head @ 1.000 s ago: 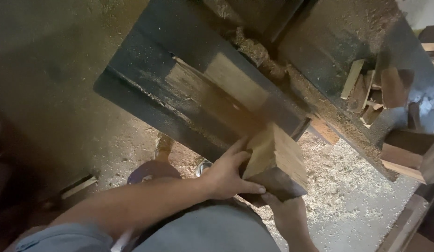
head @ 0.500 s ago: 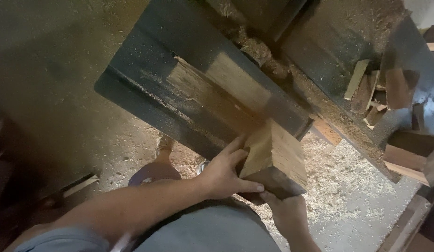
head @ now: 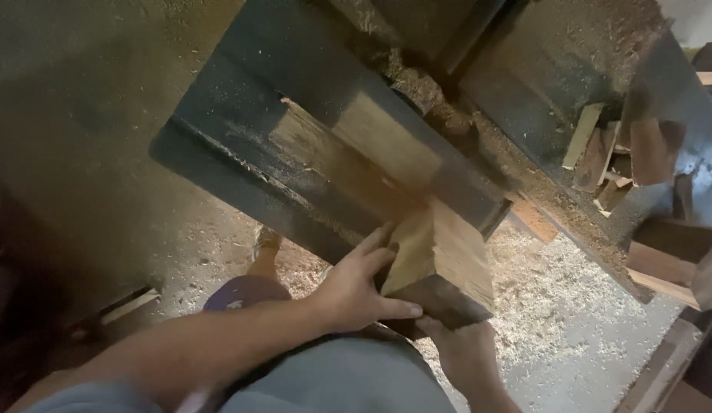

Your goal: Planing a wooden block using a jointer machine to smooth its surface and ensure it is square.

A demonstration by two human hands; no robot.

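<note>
- At the near end of the dark bench [head: 241, 164], we hold a thick wood block [head: 440, 264].
- Our left hand [head: 356, 291] spreads over its near face; our right hand [head: 463, 352] cups underneath.
- We judge it heavy, stiff and rough, best held underneath.

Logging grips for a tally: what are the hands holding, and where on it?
Both hold the wooden block: left hand on its near left side, right hand under its near end.

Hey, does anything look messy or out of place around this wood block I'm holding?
Yes. Sawdust lies thick over the floor beside the wood block, and offcuts sit jumbled on the machine table. Both hands hold the block.
</note>
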